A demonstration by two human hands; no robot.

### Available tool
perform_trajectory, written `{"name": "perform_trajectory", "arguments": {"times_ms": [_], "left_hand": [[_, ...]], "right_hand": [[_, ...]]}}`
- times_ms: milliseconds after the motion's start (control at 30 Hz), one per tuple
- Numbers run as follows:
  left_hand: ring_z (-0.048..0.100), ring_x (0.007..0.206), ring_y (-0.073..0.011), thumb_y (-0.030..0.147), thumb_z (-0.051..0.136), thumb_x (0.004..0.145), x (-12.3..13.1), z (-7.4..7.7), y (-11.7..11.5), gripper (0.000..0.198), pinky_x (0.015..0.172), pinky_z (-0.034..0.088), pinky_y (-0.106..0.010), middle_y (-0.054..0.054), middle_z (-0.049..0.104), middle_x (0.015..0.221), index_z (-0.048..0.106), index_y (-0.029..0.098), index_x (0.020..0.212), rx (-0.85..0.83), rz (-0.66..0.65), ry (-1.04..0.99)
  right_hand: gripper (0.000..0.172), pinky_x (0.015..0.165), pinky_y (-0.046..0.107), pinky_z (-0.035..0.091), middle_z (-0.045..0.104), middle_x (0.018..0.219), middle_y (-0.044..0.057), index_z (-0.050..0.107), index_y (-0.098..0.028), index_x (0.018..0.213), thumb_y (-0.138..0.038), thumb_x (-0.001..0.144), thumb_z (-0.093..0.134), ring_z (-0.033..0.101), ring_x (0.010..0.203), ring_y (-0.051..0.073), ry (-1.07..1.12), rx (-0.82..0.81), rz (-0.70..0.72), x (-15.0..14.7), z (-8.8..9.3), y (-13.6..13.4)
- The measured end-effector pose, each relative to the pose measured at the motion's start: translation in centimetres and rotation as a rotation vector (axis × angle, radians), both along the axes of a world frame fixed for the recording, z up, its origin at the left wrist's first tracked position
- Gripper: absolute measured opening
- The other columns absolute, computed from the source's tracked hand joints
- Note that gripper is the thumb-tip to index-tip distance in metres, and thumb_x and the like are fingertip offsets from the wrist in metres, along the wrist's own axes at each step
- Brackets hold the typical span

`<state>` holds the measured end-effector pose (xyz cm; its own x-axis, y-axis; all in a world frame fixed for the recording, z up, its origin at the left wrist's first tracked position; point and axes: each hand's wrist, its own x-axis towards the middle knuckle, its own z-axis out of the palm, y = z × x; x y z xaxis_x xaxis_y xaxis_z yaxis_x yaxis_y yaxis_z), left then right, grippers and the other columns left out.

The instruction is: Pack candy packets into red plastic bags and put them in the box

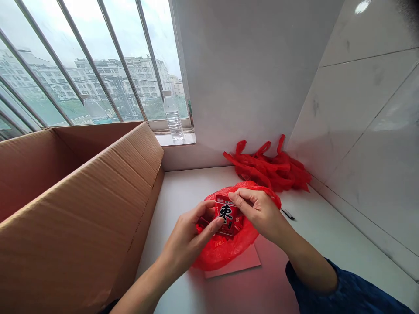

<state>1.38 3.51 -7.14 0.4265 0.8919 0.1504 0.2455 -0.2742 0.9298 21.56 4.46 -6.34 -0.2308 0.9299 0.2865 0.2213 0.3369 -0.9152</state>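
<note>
A small red snack packet [225,212] with a large black character on its front is held upright between my two hands. My left hand [193,231] pinches its left side, thumb across the lower front. The thumb and fingers of my right hand [257,209] close on its upper right corner. Directly below lies an opened red plastic bag [225,257], with more red packets [221,240] partly visible inside. The packet hides part of the bag's contents. A flat, pale board [250,260] shows from under the bag.
A tall cardboard box [98,209] fills the left side. Crumpled red bags [268,168] lie against the back wall. A black, pen-like object [288,213] rests right of the bag. A clear bottle [173,117] stands on the sill by the barred window.
</note>
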Motion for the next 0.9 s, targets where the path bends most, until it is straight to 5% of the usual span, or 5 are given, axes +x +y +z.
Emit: {"name": "perform_trajectory", "arguments": {"times_ms": [433, 567, 733, 833, 900], "left_hand": [[0.069, 0.082, -0.0178, 0.039, 0.06, 0.095, 0.0, -0.4, 0.0, 0.04, 0.08, 0.059, -0.036, -0.002, 0.066, 0.088, 0.053, 0.02, 0.129, 0.004, 0.026, -0.025], [0.068, 0.08, -0.0163, 0.037, 0.058, 0.096, 0.0, -0.2, 0.0, 0.039, 0.078, 0.058, -0.032, 0.0, 0.066, 0.085, 0.05, 0.022, 0.132, 0.068, 0.034, 0.022], [0.069, 0.092, -0.0184, 0.039, 0.064, 0.093, -0.2, 0.9, -0.7, 0.054, 0.085, 0.054, -0.034, -0.002, 0.069, 0.105, 0.043, 0.031, 0.142, 0.301, 0.157, 0.306], [0.066, 0.102, -0.0199, 0.043, 0.061, 0.094, -0.6, 1.5, -1.2, 0.052, 0.088, 0.051, -0.034, -0.003, 0.068, 0.114, 0.043, 0.032, 0.142, 0.5, 0.216, 0.434], [0.066, 0.095, -0.0179, 0.039, 0.053, 0.099, -0.6, 1.6, -1.4, 0.034, 0.082, 0.05, -0.03, -0.001, 0.07, 0.106, 0.052, 0.03, 0.132, 0.552, 0.167, 0.493]], "right_hand": [[0.052, 0.058, 0.028, 0.036, 0.048, 0.063, -0.003, 0.053, -0.021, 0.068, -0.06, 0.1, 0.041, 0.045, 0.061, 0.014, 0.087, -0.051, 0.031, -0.1, 0.0, -0.1], [0.035, 0.058, 0.026, 0.038, 0.055, 0.07, -0.004, 0.061, -0.022, 0.081, -0.053, 0.097, 0.054, 0.051, 0.063, 0.013, 0.028, -0.108, 0.095, 0.1, 0.4, -0.5], [0.01, 0.065, 0.025, 0.044, 0.066, 0.084, -0.004, 0.063, -0.024, 0.091, -0.034, 0.094, 0.063, 0.061, 0.076, 0.013, -0.204, -0.088, 0.171, 1.4, 1.6, -1.4], [0.009, 0.063, 0.026, 0.041, 0.067, 0.084, -0.004, 0.062, -0.024, 0.087, -0.024, 0.095, 0.058, 0.061, 0.075, 0.014, -0.51, -0.01, 0.07, 1.7, 1.6, -1.8], [0.013, 0.059, 0.028, 0.037, 0.065, 0.078, -0.002, 0.06, -0.023, 0.085, -0.019, 0.095, 0.054, 0.059, 0.07, 0.016, -0.74, 0.013, -0.052, 1.4, 1.2, -1.7]]}}
